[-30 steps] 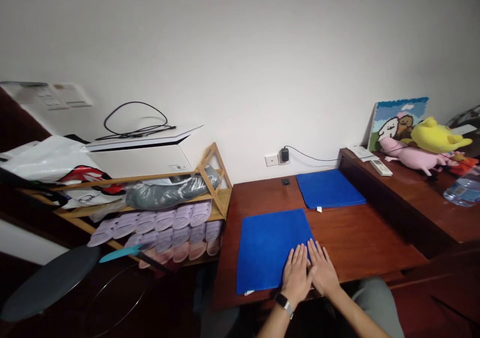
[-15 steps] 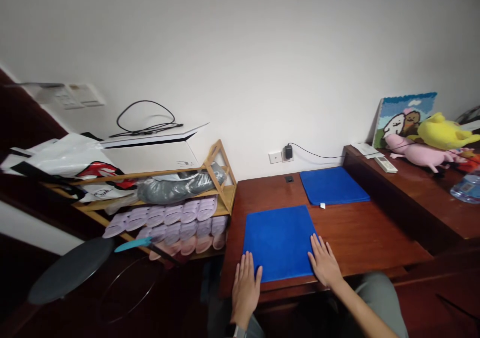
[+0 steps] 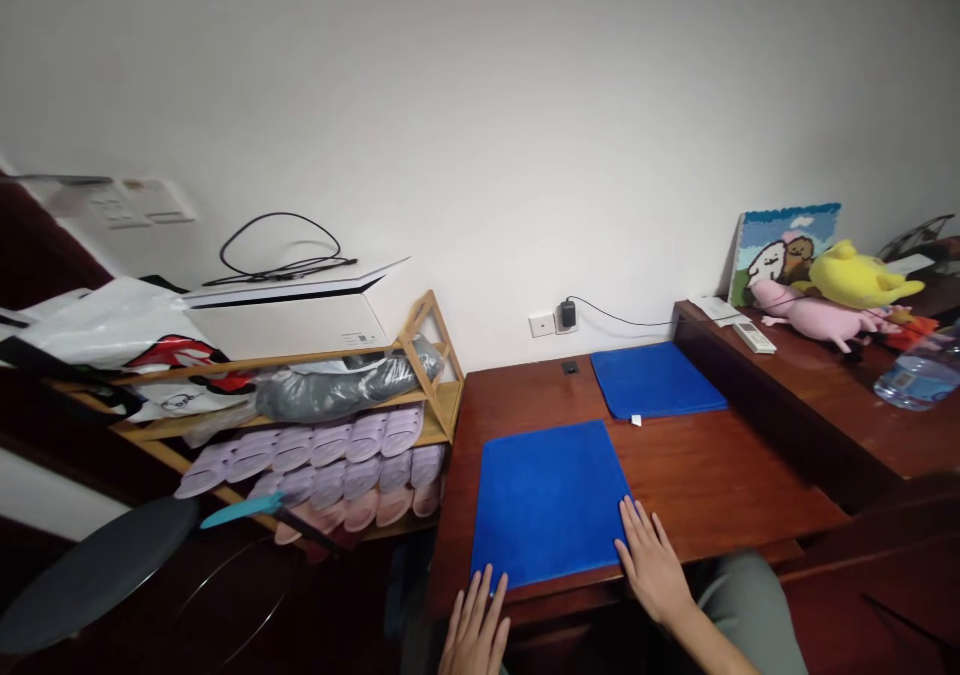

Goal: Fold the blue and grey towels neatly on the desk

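A blue cloth (image 3: 551,500), folded into a flat square, lies near the front edge of the wooden desk (image 3: 697,485). My left hand (image 3: 476,627) is at the cloth's near left corner, palm down with fingers stretched out; its lower part is cut off by the frame. At the near right edge of the cloth rests my right hand (image 3: 651,558), flat, its fingertips touching the side. Neither hand grips anything. Farther back on the desk is a second folded blue cloth (image 3: 656,379) with a small white tag.
On the raised right side sit a remote control (image 3: 754,337), plush toys (image 3: 814,315), a water bottle (image 3: 916,380) and a dog picture (image 3: 780,245). A wooden rack (image 3: 442,395) holding slippers (image 3: 330,442) stands left. A black charger (image 3: 568,312) is plugged into the wall.
My left hand has slid back along the left edge toward me, to the near corner. My right hand stays almost in place. The view has shifted slightly.
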Available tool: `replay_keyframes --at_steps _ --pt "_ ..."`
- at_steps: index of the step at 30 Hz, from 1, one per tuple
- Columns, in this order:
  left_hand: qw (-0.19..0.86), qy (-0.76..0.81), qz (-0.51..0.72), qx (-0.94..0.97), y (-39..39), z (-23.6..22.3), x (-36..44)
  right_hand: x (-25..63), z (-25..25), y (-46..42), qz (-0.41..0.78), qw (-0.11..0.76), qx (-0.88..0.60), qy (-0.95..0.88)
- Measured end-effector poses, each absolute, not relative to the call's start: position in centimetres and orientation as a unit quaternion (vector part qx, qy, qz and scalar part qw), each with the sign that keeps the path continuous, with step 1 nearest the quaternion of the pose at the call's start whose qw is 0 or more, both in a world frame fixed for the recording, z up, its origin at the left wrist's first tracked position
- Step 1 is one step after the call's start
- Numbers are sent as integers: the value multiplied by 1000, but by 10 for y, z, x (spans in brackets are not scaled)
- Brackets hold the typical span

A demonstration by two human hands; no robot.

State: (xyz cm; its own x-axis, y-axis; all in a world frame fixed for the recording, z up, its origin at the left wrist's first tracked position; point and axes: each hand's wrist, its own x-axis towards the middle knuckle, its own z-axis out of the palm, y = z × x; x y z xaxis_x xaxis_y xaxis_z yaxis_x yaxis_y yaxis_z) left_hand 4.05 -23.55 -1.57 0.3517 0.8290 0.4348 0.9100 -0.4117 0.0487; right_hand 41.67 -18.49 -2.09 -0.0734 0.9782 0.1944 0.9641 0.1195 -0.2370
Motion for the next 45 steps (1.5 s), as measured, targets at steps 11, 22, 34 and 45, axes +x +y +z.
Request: replay_keyframes --at_steps 11,22,34,45 --pt "75 -575 -244 -777 -199 37 67 417 -14 -187 33 141 -663 -734" --pt "117 -528 -232 -809 -215 44 60 417 -20 -187 19 165 -658 -735" --pt "195 -540 -267 -774 -237 18 61 419 -14 -185 64 144 -662 -733" --pt "161 -558 -295 -758 -217 17 77 420 0 -153 72 172 -669 -719"
